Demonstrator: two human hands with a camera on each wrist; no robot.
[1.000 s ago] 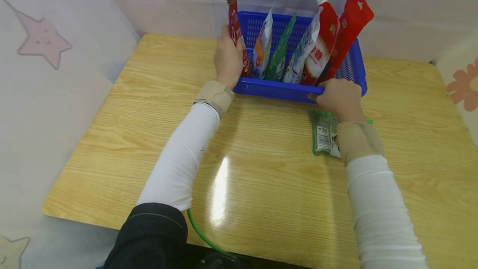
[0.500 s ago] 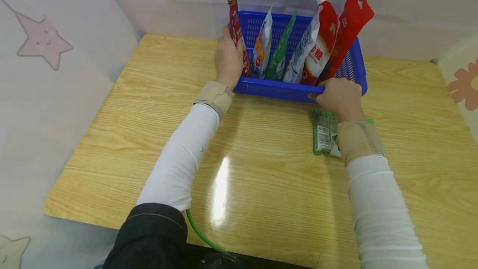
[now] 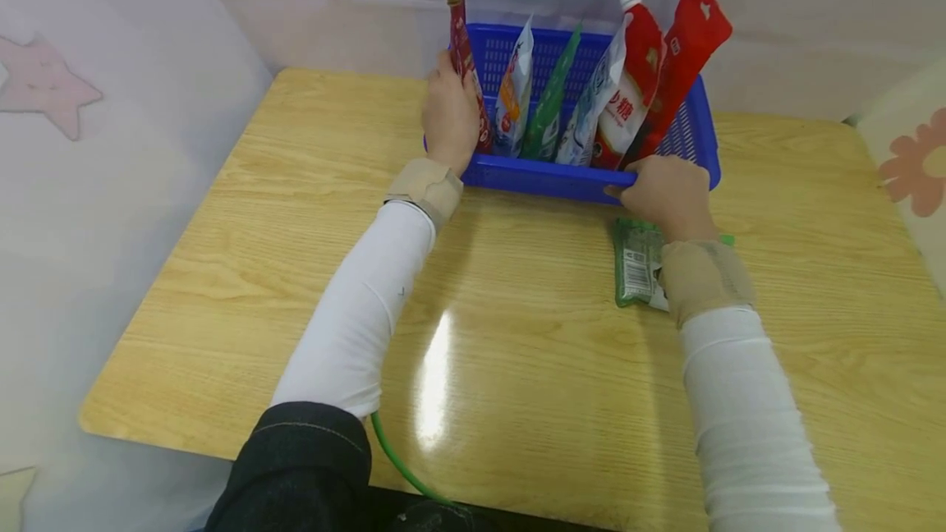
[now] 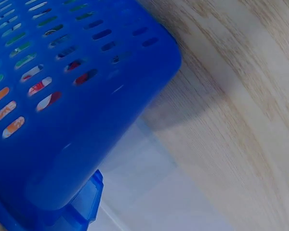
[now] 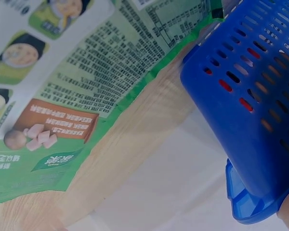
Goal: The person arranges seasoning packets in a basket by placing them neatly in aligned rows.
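Observation:
A blue plastic basket is at the back of the table, held by both hands. My left hand grips its left end, beside a dark red pouch with a tan clip-like top. With fingers curled over the front rim, my right hand holds the right part. Inside stand a white-orange packet, a green packet, a white-blue packet, a red-white sugar pouch with a white cap, and a red bag. Slotted basket walls fill much of the left wrist view.
A green printed food pouch lies on the wooden table under my right wrist; its printed side fills the right wrist view's upper left. A pale wall covering stands behind the basket. A green cord hangs near the front edge.
The head view has turned slightly, so the scene sits a little further left. Both hands keep the same hold on the basket, and its contents stand as before.

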